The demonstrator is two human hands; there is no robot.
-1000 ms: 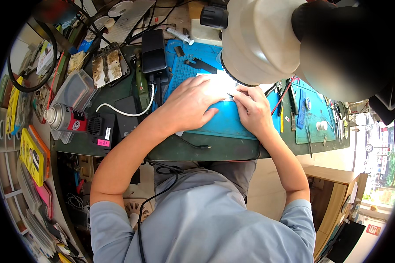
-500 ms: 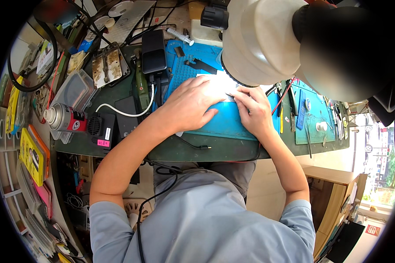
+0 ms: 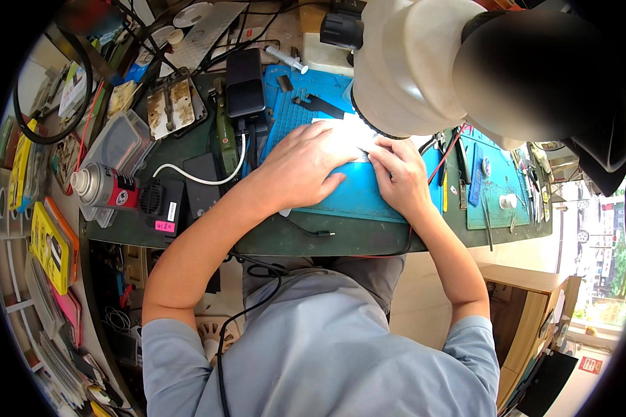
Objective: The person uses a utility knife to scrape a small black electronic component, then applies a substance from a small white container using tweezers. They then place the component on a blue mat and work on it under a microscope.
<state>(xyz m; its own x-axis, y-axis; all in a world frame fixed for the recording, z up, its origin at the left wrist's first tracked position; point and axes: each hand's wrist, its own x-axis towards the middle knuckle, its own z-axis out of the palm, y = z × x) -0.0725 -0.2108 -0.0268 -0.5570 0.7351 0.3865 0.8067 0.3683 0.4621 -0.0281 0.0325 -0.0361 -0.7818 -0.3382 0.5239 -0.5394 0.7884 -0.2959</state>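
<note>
Under the microscope (image 3: 403,62), both hands meet in a bright pool of light on the blue work mat (image 3: 355,198). My left hand (image 3: 309,161) rests there palm down, its thumb apart and its fingers washed out by glare. Opposite it, my right hand (image 3: 400,174) has its fingers drawn together in a pinch at a tiny dark and pale piece (image 3: 364,150). That piece lies between the fingertips of both hands, too small and overexposed to name. A black flat strip (image 3: 320,104) lies on the mat beyond my left hand.
Left of the mat stand a black box-shaped device (image 3: 245,82) with a white cable (image 3: 202,183), a spray can (image 3: 104,186) and a clear plastic box (image 3: 122,142). A syringe (image 3: 286,60) lies behind. Tweezers and other hand tools (image 3: 487,174) lie on the right.
My right hand has shifted very slightly left, its fingertips still at the small piece. My left hand stays in place.
</note>
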